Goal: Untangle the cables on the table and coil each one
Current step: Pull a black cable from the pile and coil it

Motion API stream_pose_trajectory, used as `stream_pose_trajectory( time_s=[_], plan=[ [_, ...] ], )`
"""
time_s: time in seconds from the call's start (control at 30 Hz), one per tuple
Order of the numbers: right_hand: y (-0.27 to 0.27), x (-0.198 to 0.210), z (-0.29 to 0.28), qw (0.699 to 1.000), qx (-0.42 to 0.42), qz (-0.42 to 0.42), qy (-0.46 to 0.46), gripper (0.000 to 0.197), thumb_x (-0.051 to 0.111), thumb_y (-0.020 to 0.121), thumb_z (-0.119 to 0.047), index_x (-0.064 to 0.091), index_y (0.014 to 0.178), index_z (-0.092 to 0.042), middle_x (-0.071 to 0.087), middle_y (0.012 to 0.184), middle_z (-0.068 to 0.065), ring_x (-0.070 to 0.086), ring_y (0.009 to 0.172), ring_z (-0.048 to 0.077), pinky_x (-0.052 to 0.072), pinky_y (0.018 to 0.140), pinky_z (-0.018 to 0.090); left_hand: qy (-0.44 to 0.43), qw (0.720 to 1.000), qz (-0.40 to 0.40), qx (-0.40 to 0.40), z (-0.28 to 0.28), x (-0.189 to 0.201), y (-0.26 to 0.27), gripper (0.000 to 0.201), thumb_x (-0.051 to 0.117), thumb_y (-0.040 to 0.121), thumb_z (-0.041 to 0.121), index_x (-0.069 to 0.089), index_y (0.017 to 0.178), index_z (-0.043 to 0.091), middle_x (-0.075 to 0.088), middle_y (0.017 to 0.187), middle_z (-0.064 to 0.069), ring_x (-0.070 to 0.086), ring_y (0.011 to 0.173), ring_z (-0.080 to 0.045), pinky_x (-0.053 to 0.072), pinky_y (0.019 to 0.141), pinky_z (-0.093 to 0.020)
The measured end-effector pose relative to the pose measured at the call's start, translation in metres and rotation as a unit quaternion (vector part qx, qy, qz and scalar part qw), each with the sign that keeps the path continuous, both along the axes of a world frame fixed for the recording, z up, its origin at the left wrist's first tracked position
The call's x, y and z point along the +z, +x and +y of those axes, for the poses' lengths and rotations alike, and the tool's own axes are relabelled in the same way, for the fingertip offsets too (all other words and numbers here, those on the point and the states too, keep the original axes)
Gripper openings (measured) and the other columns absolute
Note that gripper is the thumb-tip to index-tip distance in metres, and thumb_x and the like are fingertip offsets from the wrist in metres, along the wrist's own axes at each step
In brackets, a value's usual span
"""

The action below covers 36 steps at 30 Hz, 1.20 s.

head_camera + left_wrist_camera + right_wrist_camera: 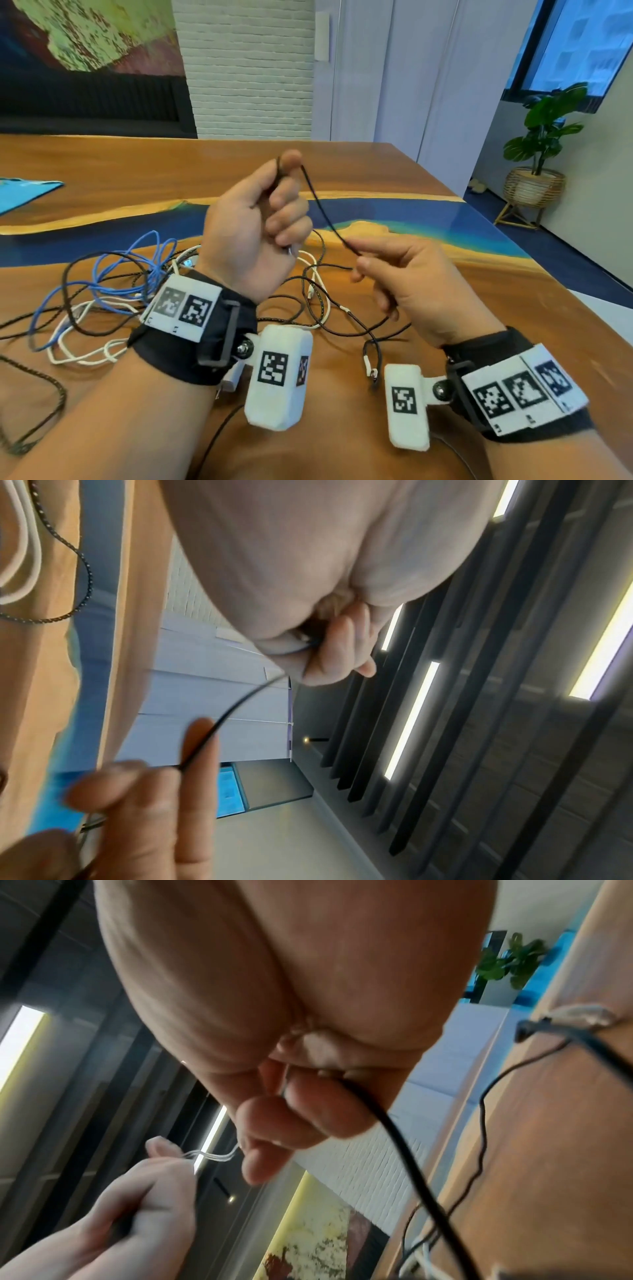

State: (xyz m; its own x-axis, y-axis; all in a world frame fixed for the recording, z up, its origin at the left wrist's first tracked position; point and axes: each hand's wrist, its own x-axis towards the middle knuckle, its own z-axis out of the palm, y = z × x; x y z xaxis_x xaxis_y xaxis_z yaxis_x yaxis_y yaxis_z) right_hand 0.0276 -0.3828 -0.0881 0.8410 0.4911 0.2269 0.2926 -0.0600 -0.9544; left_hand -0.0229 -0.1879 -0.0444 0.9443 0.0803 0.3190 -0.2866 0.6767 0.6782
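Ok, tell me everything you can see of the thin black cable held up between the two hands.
The thin black cable is slim, smooth and round, with a rubbery look. The left hand grips one end in a fist, the cable looping over the fingertip at the top. From there it slopes down, clear of the table, to the right hand, which pinches it. Past that grip it drops towards the cable tangle; its far end cannot be traced.

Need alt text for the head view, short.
Two hands hold a thin black cable above a wooden table: left hand fisted around it, right hand pinching it. A tangle of blue, white and black cables lies below.
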Motion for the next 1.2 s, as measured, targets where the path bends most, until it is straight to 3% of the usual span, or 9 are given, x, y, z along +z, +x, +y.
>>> stream_pose_trajectory(
  time_s=[0.1, 0.23, 0.4, 0.5, 0.63, 0.77, 0.9, 1.07, 1.2],
  plan=[
    [-0.011, -0.006, 0.013, 0.995, 0.09, 0.013, -0.033, 0.026, 0.058, 0.102, -0.01, 0.073, 0.12, -0.022, 0.072, 0.079, 0.008, 0.045, 0.044, 0.017, 0.043, 0.043, 0.027, -0.008, 0.996, -0.018, 0.088, -0.001, -0.004, 0.006, 0.028, 0.035, 0.109, 0.019, 0.062, 0.109, 0.01, 0.061, 0.078, 0.002, 0.06, 0.067, -0.011, 0.055, 0.069, -0.024],
    [-0.022, -0.006, 0.018, 0.985, 0.168, 0.025, -0.039, 0.024, 0.056, 0.103, -0.017, 0.075, 0.115, -0.023, 0.06, 0.062, 0.009, 0.041, 0.044, 0.018, 0.043, 0.045, 0.028, 0.197, 0.961, -0.006, 0.195, -0.008, -0.015, 0.012, 0.028, 0.038, 0.11, 0.011, 0.065, 0.103, 0.01, 0.074, 0.088, -0.006, 0.072, 0.099, -0.023, 0.054, 0.101, -0.035],
    [-0.008, 0.007, 0.007, 0.991, 0.035, 0.039, 0.124, 0.026, 0.056, 0.099, -0.027, 0.073, 0.081, -0.021, 0.035, 0.051, -0.005, 0.025, 0.044, 0.014, 0.023, 0.043, 0.025, 0.496, 0.854, 0.059, 0.147, -0.009, -0.02, 0.007, 0.031, 0.044, 0.108, 0.012, 0.072, 0.101, 0.003, 0.057, 0.063, -0.008, 0.053, 0.053, -0.018, 0.048, 0.052, -0.026],
    [0.004, 0.012, -0.008, 0.98, -0.041, 0.068, 0.181, 0.023, 0.056, 0.1, -0.029, 0.069, 0.089, -0.014, 0.032, 0.052, -0.006, 0.022, 0.043, 0.012, 0.021, 0.04, 0.024, 0.461, 0.882, 0.09, 0.035, -0.008, -0.02, 0.002, 0.045, 0.039, 0.11, 0.024, 0.072, 0.097, -0.003, 0.026, 0.057, -0.005, 0.022, 0.049, -0.019, 0.033, 0.052, -0.029],
    [0.01, 0.005, -0.009, 0.98, -0.077, 0.1, 0.155, 0.022, 0.054, 0.105, -0.025, 0.071, 0.102, -0.013, 0.033, 0.056, -0.004, 0.021, 0.046, 0.012, 0.018, 0.04, 0.025, 0.3, 0.95, 0.07, -0.04, -0.014, -0.015, -0.003, 0.043, 0.034, 0.11, 0.024, 0.067, 0.09, 0.006, 0.015, 0.059, 0.002, 0.011, 0.046, -0.014, 0.027, 0.048, -0.027],
    [0.004, 0.001, 0.001, 0.99, 0.013, 0.119, 0.069, 0.03, 0.045, 0.108, -0.015, 0.07, 0.122, -0.021, 0.047, 0.065, 0.001, 0.023, 0.042, 0.009, 0.018, 0.038, 0.021, 0.105, 0.994, 0.04, -0.015, -0.013, -0.011, 0.003, 0.035, 0.034, 0.11, 0.021, 0.064, 0.116, 0.005, 0.026, 0.059, 0.007, 0.024, 0.044, -0.007, 0.039, 0.051, -0.022],
    [-0.01, -0.005, 0.012, 0.984, 0.127, 0.128, 0.005, 0.035, 0.043, 0.108, -0.008, 0.065, 0.131, -0.02, 0.062, 0.077, 0.009, 0.025, 0.037, 0.008, 0.026, 0.035, 0.018, 0.051, 0.992, 0.028, 0.11, -0.005, -0.011, 0.012, 0.03, 0.035, 0.11, 0.014, 0.06, 0.124, 0.004, 0.059, 0.069, 0.002, 0.072, 0.081, -0.019, 0.059, 0.09, -0.032],
    [-0.019, 0.001, 0.011, 0.982, 0.175, 0.072, -0.022, 0.022, 0.06, 0.098, -0.021, 0.078, 0.108, -0.015, 0.053, 0.056, 0.006, 0.028, 0.038, 0.01, 0.024, 0.037, 0.017, 0.258, 0.944, 0.063, 0.198, -0.005, -0.021, 0.016, 0.021, 0.05, 0.105, 0.006, 0.066, 0.117, 0.012, 0.079, 0.101, -0.005, 0.073, 0.105, -0.018, 0.051, 0.106, -0.036],
    [-0.008, 0.012, 0.0, 0.991, 0.072, 0.062, 0.093, 0.025, 0.066, 0.083, -0.03, 0.078, 0.092, -0.01, 0.037, 0.054, 0.008, 0.025, 0.041, 0.01, 0.019, 0.039, 0.02, 0.454, 0.88, 0.104, 0.092, -0.011, -0.028, 0.01, 0.023, 0.05, 0.106, 0.009, 0.072, 0.109, 0.004, 0.071, 0.074, -0.002, 0.068, 0.072, -0.017, 0.053, 0.071, -0.023]
  ],
)
